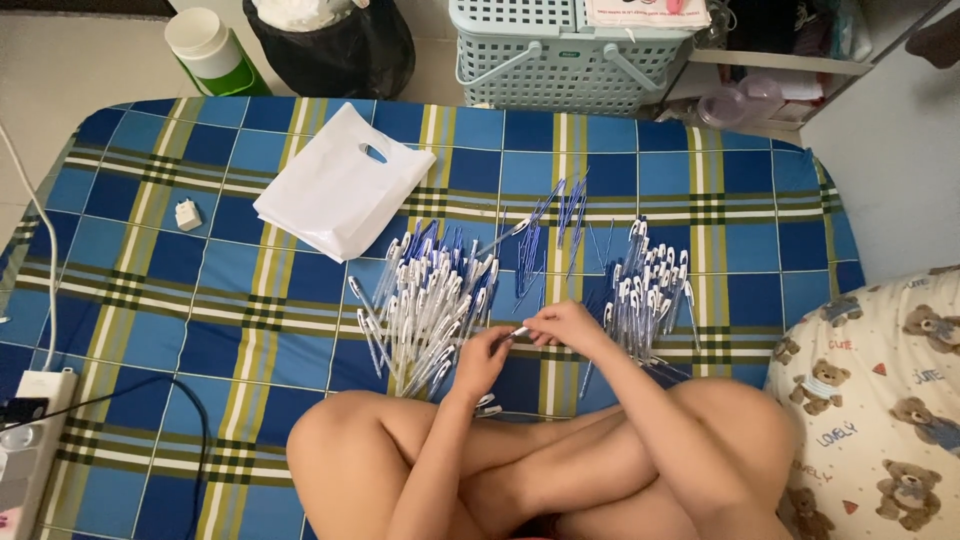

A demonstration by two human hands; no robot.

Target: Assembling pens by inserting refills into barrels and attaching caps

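Both hands meet over my crossed legs: my left hand (482,357) and right hand (566,325) are each pinched shut on an end of one pen (519,332), so I judge I'm fitting it together. Next it needs a straight push. Left of it lies a heap of pens (430,300), right a second pile (648,290), beyond loose refills (550,230), farther a white bag (340,185).

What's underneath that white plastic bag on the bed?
The white bag lies flat on the blue checked sheet, its near corner close to the pile of pens. Anything under or inside it is covered and cannot be seen.
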